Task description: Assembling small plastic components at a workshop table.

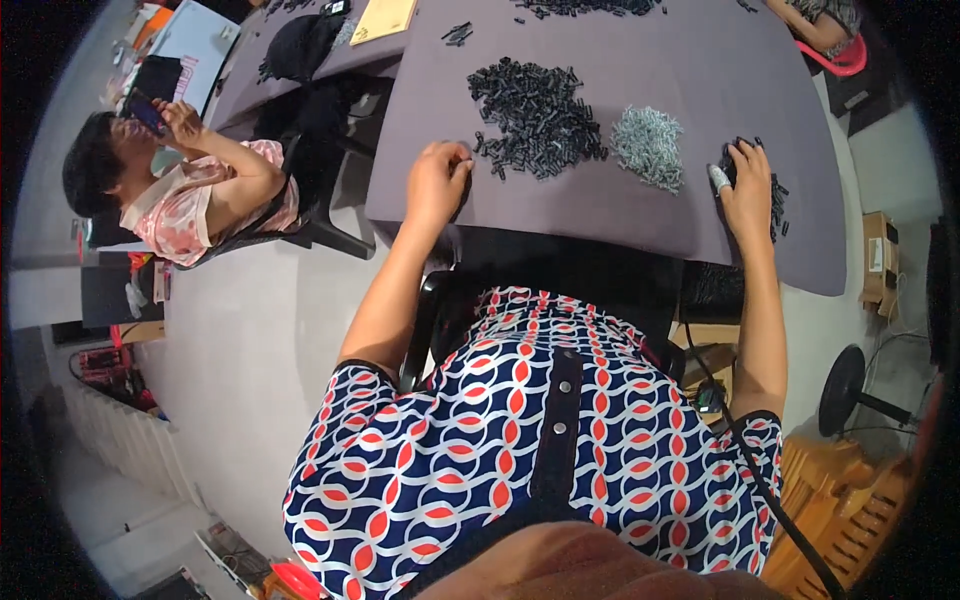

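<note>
My left hand (436, 188) rests at the near left of the table, its fingers curled together. What they hold, if anything, is hidden. Just right of it spreads a large heap of small black tube-like pieces (535, 115). A smaller pile of silvery metal pieces (648, 147), perhaps screws, lies beside that heap. At the right, my right hand (745, 195) lies with fingers stretched over a smaller group of black pieces (778, 205), partly covering them. A white wrap (718, 178) covers one digit of that hand.
A grey cloth covers the table (690, 60). More black pieces (458, 34) lie farther back. A seated person (190, 190) at the left holds a phone. Another person's arm (815, 28) shows at the far right. A cable (745, 450) hangs by my right side.
</note>
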### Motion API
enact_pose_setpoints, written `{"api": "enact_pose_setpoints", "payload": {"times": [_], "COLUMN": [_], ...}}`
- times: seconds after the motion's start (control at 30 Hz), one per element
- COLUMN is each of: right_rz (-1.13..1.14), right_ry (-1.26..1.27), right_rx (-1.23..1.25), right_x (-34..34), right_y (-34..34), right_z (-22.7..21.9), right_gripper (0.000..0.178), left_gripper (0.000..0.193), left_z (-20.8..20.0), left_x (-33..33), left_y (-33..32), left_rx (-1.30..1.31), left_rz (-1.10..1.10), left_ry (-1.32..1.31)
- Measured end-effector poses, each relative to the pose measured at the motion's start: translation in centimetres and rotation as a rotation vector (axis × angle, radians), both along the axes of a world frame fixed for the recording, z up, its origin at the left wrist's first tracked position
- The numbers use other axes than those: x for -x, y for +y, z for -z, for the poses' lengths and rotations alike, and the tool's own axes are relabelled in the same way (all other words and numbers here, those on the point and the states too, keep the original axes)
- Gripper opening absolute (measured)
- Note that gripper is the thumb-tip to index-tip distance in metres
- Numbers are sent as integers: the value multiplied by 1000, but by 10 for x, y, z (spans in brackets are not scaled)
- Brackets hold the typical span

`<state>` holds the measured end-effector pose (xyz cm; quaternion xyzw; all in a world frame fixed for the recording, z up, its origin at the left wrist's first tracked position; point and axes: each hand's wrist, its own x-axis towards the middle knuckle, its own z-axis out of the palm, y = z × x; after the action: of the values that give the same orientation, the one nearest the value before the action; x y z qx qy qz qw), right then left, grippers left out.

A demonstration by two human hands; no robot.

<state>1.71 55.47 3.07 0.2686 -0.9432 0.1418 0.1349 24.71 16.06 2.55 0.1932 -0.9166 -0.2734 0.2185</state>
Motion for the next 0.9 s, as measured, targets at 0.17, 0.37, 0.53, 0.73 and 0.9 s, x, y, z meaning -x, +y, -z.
{"api": "enact_pose_setpoints", "payload": {"times": [0.17, 0.37, 0.53, 0.73, 0.9], "right_rz": [-34, -241, -315, -298, -315], "right_ry": [67, 116, 98, 96, 76], "right_rx": [125, 224, 277, 284, 284], "right_x": [-16, -51, -62, -63, -64], "right_y": [-6, -37, -49, -47, -49], "right_z": [-8, -19, -3, 8, 5], "right_gripper": [53, 40, 37, 38, 46], "left_gripper": [11, 9, 11, 15, 15], "left_z": [-3, -9, -8, -17, -1], "left_x": [-3, 14, 23, 30, 36], "left_y": [12, 55, 58, 3, -21], "left_rx": [-65, 70, -95, -52, -133], "left_rz": [15, 258, 236, 56, 169], "left_ry": [20, 145, 259, 145, 86]}}
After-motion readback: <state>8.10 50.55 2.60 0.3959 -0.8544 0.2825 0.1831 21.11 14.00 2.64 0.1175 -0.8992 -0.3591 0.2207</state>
